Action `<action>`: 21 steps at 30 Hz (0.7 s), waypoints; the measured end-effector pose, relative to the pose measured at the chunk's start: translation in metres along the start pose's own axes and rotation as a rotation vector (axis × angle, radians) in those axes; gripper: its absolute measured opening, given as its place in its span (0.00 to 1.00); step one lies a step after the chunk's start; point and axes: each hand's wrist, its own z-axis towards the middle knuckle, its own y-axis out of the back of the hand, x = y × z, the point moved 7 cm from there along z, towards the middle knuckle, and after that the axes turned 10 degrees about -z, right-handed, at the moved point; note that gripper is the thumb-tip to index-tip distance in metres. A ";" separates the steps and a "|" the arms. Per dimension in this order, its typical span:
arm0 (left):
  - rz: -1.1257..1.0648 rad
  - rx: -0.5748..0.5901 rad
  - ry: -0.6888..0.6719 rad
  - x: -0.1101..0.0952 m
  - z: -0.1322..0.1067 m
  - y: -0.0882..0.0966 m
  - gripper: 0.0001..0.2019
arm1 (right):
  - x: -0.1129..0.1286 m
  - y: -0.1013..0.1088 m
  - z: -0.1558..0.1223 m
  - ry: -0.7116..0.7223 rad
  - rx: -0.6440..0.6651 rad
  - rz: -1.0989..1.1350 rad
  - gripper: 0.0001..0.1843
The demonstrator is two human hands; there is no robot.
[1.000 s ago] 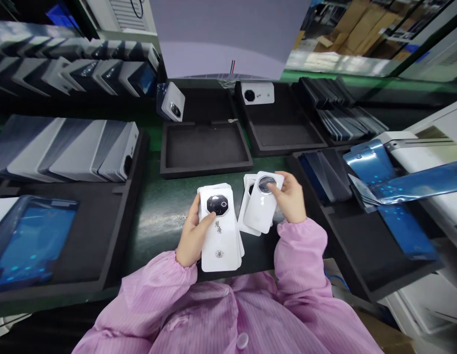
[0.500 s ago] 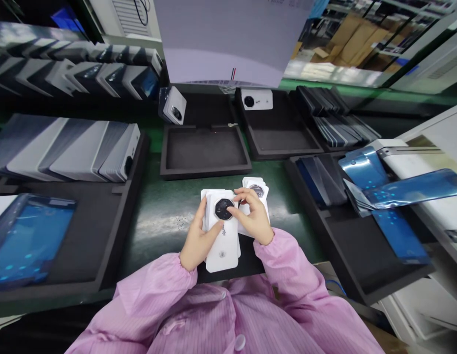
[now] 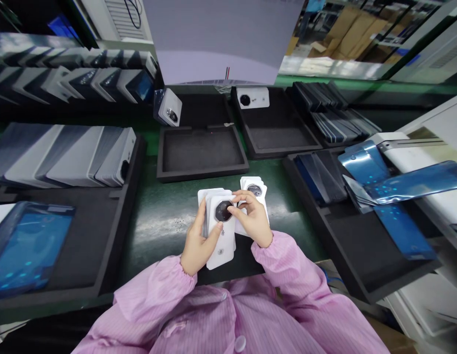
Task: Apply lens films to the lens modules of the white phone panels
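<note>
A stack of white phone back covers [image 3: 224, 241], the top one with a black octagonal camera area, stands tilted in front of me. My left hand [image 3: 200, 241] is closed round the stack's left side, thumb on the front face. With thumb and fingers, my right hand [image 3: 252, 216] pinches the top cover's upper right edge beside the camera area. Partly behind my right hand lies a second small pile of white covers [image 3: 255, 184] with a similar dark ring. The undersides of both piles are hidden.
Two black foam trays [image 3: 202, 173] stand ahead, with white covers [image 3: 255, 98] in the right one. Rows of upright covers [image 3: 73, 152] fill the left tray. Blue film-covered sheets [image 3: 401, 231] lie on the right tray, and another blue sheet [image 3: 32, 250] lies at left.
The top cover has tilted slightly and fans out a little more from the stack. Both hands keep their hold. The camera view has shifted slightly.
</note>
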 end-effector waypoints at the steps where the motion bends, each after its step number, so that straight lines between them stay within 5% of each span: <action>1: 0.027 0.000 -0.015 -0.001 -0.001 0.000 0.35 | -0.001 0.000 0.000 -0.010 0.000 0.017 0.08; 6: 0.064 -0.006 -0.011 -0.003 -0.002 0.000 0.34 | 0.009 0.003 -0.002 0.065 -0.031 -0.084 0.06; 11: -0.157 -0.061 0.168 0.004 0.002 0.003 0.35 | 0.053 0.001 -0.023 0.538 -0.195 -0.442 0.04; 15: -0.226 -0.121 0.206 0.007 0.006 0.010 0.36 | 0.064 -0.013 -0.038 0.833 -0.077 -0.404 0.07; 21: -0.194 -0.120 0.131 0.004 0.007 0.012 0.36 | 0.065 -0.017 -0.044 0.963 0.045 -0.231 0.16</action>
